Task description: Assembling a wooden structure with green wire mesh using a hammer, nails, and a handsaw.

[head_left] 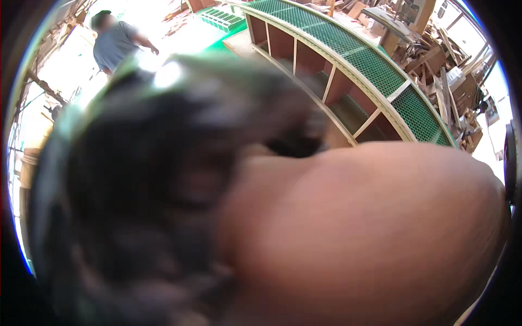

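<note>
A large blurred patch of bare skin, apparently my right hand or forearm [370,228], fills the lower right, very close to the camera; its fingers cannot be made out. Against it, a glossy black mass [136,174], badly blurred, covers the middle and left of the picture. I cannot tell what it is or whether my fingers grip it. My left hand is not recognisable anywhere in view.
A long curved wooden cabinet with compartments [310,54] and green mesh panels [367,66] stands beyond. Scrap wood [435,60] is piled at the right. A person in grey [111,46] is at upper left, near a green board [220,19].
</note>
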A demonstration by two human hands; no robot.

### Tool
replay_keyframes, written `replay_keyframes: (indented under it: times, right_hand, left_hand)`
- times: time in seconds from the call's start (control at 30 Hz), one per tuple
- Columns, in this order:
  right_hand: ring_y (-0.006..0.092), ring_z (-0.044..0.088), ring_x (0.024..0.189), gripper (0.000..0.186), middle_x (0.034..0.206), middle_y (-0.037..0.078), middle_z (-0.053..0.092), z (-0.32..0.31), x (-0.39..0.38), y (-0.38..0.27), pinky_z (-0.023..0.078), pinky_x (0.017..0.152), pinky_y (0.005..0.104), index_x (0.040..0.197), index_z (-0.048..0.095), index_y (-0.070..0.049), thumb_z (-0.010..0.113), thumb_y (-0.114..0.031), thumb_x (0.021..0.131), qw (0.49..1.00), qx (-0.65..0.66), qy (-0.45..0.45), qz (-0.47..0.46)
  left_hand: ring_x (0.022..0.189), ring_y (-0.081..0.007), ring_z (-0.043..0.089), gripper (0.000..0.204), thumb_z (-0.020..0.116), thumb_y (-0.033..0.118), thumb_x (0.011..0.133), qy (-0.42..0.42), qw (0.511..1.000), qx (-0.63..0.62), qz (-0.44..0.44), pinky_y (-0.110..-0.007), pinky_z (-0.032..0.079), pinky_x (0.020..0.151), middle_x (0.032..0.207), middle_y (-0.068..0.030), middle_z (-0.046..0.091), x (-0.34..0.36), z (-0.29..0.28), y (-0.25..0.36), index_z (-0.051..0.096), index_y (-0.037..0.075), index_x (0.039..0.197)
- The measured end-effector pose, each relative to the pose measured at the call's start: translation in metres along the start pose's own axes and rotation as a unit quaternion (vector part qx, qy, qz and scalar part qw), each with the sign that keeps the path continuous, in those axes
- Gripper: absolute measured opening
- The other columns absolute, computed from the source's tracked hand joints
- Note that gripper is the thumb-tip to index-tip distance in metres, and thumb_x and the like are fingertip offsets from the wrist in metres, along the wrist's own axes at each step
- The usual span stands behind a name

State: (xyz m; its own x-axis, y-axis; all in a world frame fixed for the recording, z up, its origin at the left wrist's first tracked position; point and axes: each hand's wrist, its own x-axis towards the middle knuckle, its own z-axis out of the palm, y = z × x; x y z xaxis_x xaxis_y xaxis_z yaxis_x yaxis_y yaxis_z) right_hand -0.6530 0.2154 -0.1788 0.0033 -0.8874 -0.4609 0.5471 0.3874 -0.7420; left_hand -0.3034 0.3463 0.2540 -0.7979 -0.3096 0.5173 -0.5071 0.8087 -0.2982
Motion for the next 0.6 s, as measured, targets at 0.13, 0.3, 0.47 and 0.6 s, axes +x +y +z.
replay_keyframes:
  times: [0.13,0.3,0.47,0.6]
  right_hand:
    - [0.0077,0.031,0.039,0.016,0.05,-0.003,0.035,-0.009,0.008,-0.001,0.027,0.039,0.0268,0.087,0.057,-0.012,0.057,-0.025,0.097,1.0,0.004,0.011,-0.005]
    - [0.0075,0.032,0.04,0.016,0.048,-0.003,0.034,-0.024,0.023,-0.014,0.025,0.038,0.0263,0.087,0.057,-0.012,0.057,-0.024,0.097,0.994,-0.014,-0.112,-0.004]
    - [0.0087,0.032,0.04,0.017,0.048,-0.003,0.034,-0.013,0.017,-0.034,0.024,0.038,0.0287,0.086,0.058,-0.011,0.057,-0.024,0.097,0.989,0.01,-0.139,0.054]
    - [0.009,0.035,0.04,0.016,0.047,-0.003,0.034,-0.003,0.006,-0.046,0.03,0.039,0.028,0.095,0.063,-0.01,0.059,-0.025,0.098,0.981,-0.063,-0.185,0.001]
  left_hand:
    - [0.074,-0.0242,0.063,0.011,0.063,0.014,0.082,0.02,1.0,0.012,-0.018,-0.038,0.052,0.066,0.082,-0.0069,0.059,0.009,-0.003,-0.004,0.055,0.007,0.083]
    - [0.076,-0.0266,0.062,0.013,0.063,0.013,0.08,0.027,0.987,-0.026,-0.158,-0.04,0.052,0.066,0.083,-0.0076,0.058,-0.043,0.038,-0.04,0.053,0.007,0.085]
    - [0.077,-0.0361,0.069,0.011,0.06,0.009,0.08,-0.189,0.85,-0.172,-0.46,-0.046,0.056,0.071,0.08,-0.0184,0.068,-0.087,0.3,0.006,0.062,0.001,0.087]
    - [0.081,-0.0355,0.07,0.014,0.057,0.011,0.084,-0.245,0.835,-0.284,-0.403,-0.047,0.056,0.077,0.084,-0.0172,0.072,-0.173,0.449,0.089,0.069,0.004,0.083]
